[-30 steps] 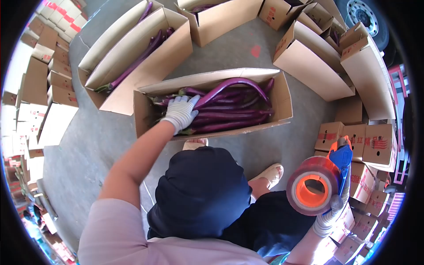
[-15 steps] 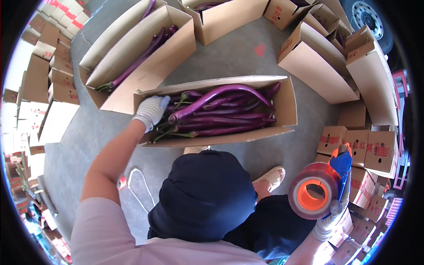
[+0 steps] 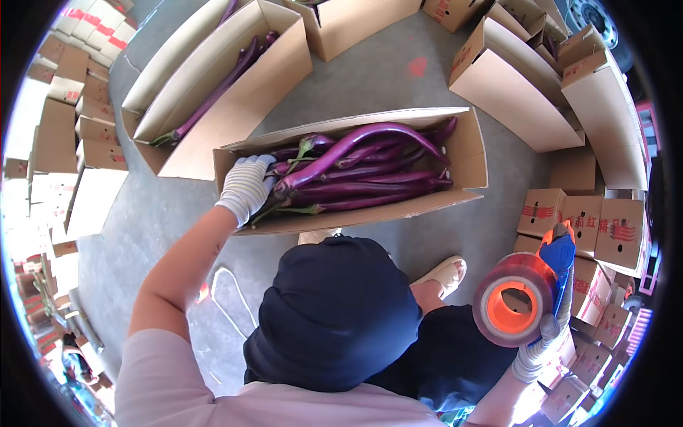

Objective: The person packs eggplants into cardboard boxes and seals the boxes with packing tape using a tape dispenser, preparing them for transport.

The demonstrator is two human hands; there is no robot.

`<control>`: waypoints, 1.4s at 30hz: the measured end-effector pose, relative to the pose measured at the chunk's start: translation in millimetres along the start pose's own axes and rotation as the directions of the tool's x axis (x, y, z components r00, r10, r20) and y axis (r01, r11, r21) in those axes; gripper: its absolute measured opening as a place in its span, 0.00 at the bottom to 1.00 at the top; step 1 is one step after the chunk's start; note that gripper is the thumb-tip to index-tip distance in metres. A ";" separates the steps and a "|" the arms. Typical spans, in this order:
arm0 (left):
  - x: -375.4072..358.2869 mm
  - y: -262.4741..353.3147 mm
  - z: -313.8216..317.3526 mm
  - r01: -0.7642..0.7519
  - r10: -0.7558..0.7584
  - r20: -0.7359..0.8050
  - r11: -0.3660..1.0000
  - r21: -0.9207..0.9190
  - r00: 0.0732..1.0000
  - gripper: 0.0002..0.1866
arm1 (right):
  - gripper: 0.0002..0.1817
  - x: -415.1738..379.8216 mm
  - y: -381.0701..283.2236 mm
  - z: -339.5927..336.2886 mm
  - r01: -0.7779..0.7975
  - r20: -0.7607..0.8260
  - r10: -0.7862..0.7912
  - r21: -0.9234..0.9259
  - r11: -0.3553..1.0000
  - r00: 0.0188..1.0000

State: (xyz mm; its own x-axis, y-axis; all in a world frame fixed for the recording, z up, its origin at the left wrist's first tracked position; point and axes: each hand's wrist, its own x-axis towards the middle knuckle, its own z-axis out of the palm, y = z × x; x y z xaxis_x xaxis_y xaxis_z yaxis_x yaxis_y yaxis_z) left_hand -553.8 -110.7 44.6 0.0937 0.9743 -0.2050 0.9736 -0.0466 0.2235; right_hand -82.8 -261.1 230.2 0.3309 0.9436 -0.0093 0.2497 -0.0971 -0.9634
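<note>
An open cardboard box (image 3: 350, 215) holds several long purple eggplants (image 3: 377, 191) in the centre of the view. My left hand (image 3: 247, 186), in a striped white glove, reaches into the box's left end, its fingers closed around the stem ends there; what exactly they grip is partly hidden. At the right, away from the box, my right hand (image 3: 544, 341), gloved too, is wrapped round a blue and orange tape dispenser (image 3: 557, 257). A large roll of tape (image 3: 491, 299) with an orange core sits on it. The handle is mostly hidden.
A long open box (image 3: 242, 114) with eggplants stands at the upper left. More open boxes (image 3: 516, 107) are at the upper right. Stacked printed boxes (image 3: 580, 220) line the right side, others (image 3: 99, 153) the left. A sandalled foot (image 3: 448, 276) rests on the grey floor (image 3: 149, 242).
My left hand has shifted slightly at the stem ends, and the eggplants near it lie a little differently. The dispenser and my right hand appear slightly further right.
</note>
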 end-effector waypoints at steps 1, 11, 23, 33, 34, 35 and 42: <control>-0.7 1.7 0.0 0.038 -0.037 0.015 0.996 -0.076 0.999 0.17 | 0.55 0.2 -5.6 5.9 -0.003 0.007 0.003 -0.007 1.000 1.000; 72.1 -75.2 154.0 0.579 -0.205 0.599 0.612 -0.538 0.774 0.13 | 0.62 15.3 7.1 18.6 0.045 0.088 -0.053 0.086 0.995 0.995; 16.1 -7.1 14.7 -0.006 0.026 -0.136 0.989 0.146 0.990 0.23 | 0.64 12.3 6.5 14.0 0.002 0.043 -0.004 0.044 0.999 0.999; 62.8 -47.3 78.2 0.072 -0.110 0.356 0.990 0.117 0.928 0.21 | 0.63 6.5 4.0 12.2 -0.040 -0.012 0.041 0.054 0.998 0.999; 69.9 -54.4 86.1 0.089 -0.110 0.412 0.994 0.070 0.905 0.26 | 0.63 6.2 5.1 12.4 -0.048 -0.017 0.049 0.051 0.998 0.999; 75.6 -65.7 97.8 0.115 -0.113 0.467 0.993 0.023 0.877 0.31 | 0.63 7.7 6.8 13.7 -0.036 -0.002 0.037 0.066 0.997 0.999; 106.3 -49.4 115.0 0.195 -0.214 0.445 0.977 0.089 0.869 0.31 | 0.63 13.4 4.1 10.5 0.007 0.071 -0.008 0.020 1.000 0.997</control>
State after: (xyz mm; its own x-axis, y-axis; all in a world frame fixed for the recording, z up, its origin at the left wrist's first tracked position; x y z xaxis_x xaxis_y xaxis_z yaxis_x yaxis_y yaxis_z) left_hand -568.0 -30.2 -97.7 -0.0344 0.7590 -0.6502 0.9877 0.1250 0.0935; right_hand -87.0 -245.6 223.3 0.2633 0.9645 -0.0205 0.2340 -0.0845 -0.9685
